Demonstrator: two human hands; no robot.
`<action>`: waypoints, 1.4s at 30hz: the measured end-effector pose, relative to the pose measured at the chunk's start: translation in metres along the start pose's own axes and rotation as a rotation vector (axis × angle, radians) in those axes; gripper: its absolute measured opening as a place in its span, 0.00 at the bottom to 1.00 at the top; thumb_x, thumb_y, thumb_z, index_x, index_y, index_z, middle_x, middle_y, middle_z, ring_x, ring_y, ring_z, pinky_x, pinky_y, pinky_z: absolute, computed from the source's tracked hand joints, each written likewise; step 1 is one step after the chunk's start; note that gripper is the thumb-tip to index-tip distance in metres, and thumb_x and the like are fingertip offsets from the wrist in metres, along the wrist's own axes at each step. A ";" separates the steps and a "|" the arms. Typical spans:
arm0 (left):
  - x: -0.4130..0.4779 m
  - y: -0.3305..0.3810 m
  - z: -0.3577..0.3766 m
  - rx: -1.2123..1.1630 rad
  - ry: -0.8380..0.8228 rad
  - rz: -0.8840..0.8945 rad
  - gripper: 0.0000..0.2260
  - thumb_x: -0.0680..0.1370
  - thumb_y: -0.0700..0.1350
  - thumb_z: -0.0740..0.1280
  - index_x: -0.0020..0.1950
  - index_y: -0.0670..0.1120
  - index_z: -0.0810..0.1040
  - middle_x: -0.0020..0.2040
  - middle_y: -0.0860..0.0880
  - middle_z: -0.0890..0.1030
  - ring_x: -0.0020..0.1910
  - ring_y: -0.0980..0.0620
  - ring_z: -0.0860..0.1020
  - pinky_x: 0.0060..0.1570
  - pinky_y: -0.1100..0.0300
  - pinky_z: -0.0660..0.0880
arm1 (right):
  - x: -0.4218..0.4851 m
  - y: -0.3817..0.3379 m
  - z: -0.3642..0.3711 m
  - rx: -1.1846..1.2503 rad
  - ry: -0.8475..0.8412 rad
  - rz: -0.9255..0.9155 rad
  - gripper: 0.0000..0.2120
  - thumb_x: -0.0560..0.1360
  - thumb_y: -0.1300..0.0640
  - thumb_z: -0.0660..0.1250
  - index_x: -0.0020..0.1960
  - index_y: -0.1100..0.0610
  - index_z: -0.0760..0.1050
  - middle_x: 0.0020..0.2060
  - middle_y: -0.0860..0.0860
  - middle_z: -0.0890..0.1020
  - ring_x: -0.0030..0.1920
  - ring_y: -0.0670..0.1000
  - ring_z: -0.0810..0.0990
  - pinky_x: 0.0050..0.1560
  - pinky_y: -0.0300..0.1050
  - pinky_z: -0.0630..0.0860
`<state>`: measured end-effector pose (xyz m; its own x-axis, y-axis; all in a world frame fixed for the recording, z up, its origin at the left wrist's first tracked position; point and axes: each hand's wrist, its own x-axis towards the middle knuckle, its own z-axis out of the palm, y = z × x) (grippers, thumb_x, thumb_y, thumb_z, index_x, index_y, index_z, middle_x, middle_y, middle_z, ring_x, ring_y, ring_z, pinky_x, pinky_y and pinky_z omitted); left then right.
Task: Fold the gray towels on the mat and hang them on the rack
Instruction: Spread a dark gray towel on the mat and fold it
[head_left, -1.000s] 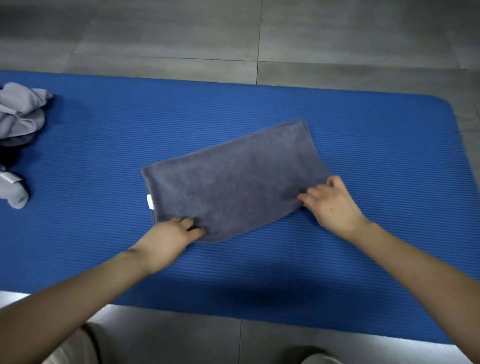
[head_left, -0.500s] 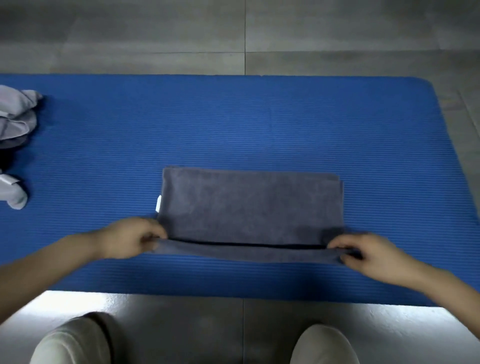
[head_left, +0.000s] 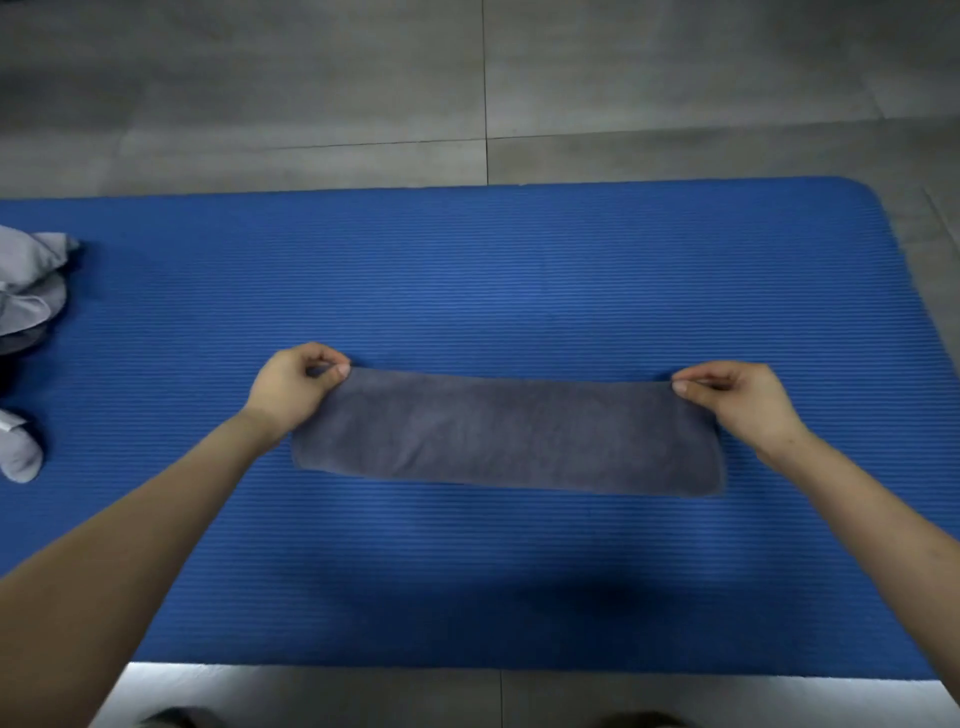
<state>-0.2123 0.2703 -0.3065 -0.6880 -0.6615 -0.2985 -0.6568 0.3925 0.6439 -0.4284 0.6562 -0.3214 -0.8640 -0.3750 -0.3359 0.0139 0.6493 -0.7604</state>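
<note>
The left hand (head_left: 293, 384) and right hand (head_left: 737, 400) pinch the far corners of a gray towel (head_left: 509, 436) folded narrow on the mat (head_left: 519, 280). Crumpled towels (head_left: 31, 280) at nine o'clock await folding, and hanging is not yet done.

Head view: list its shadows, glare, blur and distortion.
Head view: a dark shadow lies on the blue mat nearer than the gray towel; the floor strip by its near edge glares white; mat edges look slightly bowed; detail is somewhat soft.
</note>
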 end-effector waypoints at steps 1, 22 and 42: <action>0.004 -0.002 0.006 0.092 0.012 -0.019 0.02 0.76 0.44 0.68 0.43 0.50 0.78 0.46 0.49 0.81 0.52 0.48 0.78 0.51 0.59 0.70 | 0.004 0.005 0.003 -0.037 0.002 0.008 0.07 0.71 0.57 0.73 0.39 0.45 0.80 0.40 0.46 0.84 0.45 0.46 0.82 0.52 0.39 0.76; -0.095 0.042 0.135 0.659 0.087 0.838 0.20 0.68 0.54 0.73 0.56 0.46 0.78 0.46 0.46 0.78 0.47 0.46 0.74 0.58 0.48 0.67 | -0.058 -0.021 0.081 -0.829 0.153 -1.006 0.07 0.71 0.62 0.69 0.48 0.55 0.81 0.39 0.47 0.82 0.39 0.52 0.79 0.58 0.53 0.63; -0.018 0.201 0.053 -0.341 -0.388 -0.074 0.11 0.69 0.45 0.75 0.39 0.45 0.73 0.36 0.48 0.81 0.34 0.51 0.79 0.36 0.59 0.74 | -0.071 -0.091 0.079 0.816 -0.028 0.420 0.21 0.72 0.35 0.63 0.54 0.50 0.78 0.50 0.46 0.82 0.55 0.44 0.77 0.61 0.44 0.68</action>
<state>-0.3479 0.3953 -0.2095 -0.7499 -0.3686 -0.5493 -0.6143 0.0801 0.7850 -0.3284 0.5717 -0.2720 -0.6951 -0.2364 -0.6789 0.6843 0.0716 -0.7256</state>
